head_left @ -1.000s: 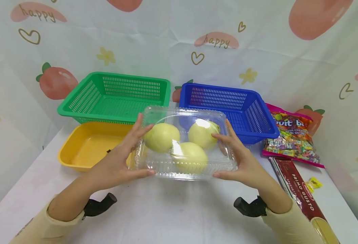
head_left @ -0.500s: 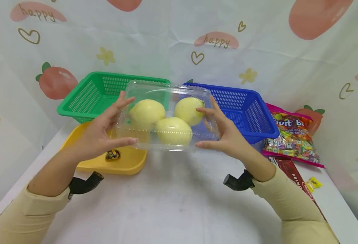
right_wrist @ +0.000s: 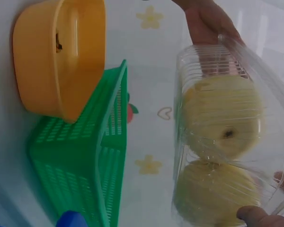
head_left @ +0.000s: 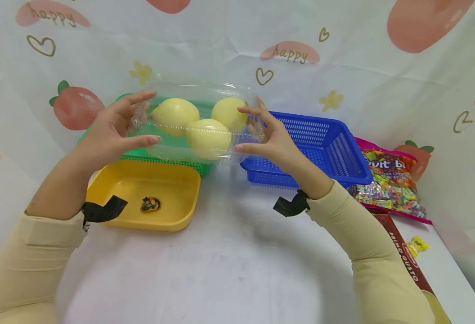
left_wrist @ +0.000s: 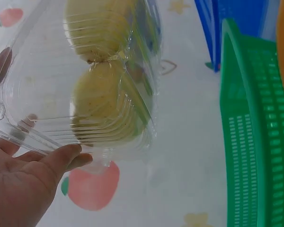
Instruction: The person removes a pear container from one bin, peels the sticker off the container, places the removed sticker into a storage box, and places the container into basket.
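Note:
My left hand (head_left: 114, 130) and right hand (head_left: 270, 137) grip opposite ends of a clear plastic clamshell box (head_left: 168, 153), thumbs at the near side. Three pale yellow, pear-like fruits (head_left: 175, 116) show through its lid. The box is held up in front of the green basket (head_left: 205, 169), hiding most of it in the head view. From the left wrist, the box (left_wrist: 42, 99) appears above and apart from the green basket (left_wrist: 244, 94); my left fingers (left_wrist: 61, 158) hold its edge. In the right wrist view my right thumb (right_wrist: 255, 215) shows at the box's lower edge.
A yellow tray (head_left: 140, 173) with a small dark badge-like piece (head_left: 150, 204) sits in front of the green basket. To the right stand a blue basket (head_left: 322, 148), a candy bag (head_left: 389, 180), a spaghetti pack (head_left: 403, 256) and a small yellow wrapped candy (head_left: 417, 245).
Both hands have carried the box of fruit leftward and up or away, from in front of the baskets to over the green basket's area. The yellow tray is more exposed.

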Motion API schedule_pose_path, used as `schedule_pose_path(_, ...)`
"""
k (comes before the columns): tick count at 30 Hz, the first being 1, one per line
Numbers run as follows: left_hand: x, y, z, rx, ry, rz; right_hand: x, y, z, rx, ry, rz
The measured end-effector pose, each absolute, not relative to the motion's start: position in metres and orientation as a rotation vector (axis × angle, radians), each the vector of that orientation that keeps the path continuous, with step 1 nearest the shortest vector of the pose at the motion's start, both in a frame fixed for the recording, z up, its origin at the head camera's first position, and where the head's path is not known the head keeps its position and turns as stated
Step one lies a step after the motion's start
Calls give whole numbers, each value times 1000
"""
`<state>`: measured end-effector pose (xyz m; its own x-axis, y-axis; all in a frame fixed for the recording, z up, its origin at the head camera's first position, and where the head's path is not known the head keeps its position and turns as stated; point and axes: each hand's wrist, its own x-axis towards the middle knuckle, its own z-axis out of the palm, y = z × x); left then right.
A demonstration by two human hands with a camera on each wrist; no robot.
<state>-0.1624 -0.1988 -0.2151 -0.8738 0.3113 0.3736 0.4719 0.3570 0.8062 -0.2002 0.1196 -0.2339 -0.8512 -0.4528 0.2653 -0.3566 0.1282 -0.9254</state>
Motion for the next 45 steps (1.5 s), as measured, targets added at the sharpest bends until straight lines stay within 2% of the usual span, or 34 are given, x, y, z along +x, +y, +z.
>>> schedule_pose_path(23,-223,-239,-207,-450,-2621,-1525,-274,69,-230,-693,2289,-1932)
schedule_pose_path(29,-238,-246,-213,-375,-2579,-1611,-288,57,-235,-647,2228,-2020)
schedule_pose_path(45,-267,-259,-227,-169,-2717,-1616,-314,35,-251,-383,2430,-1837)
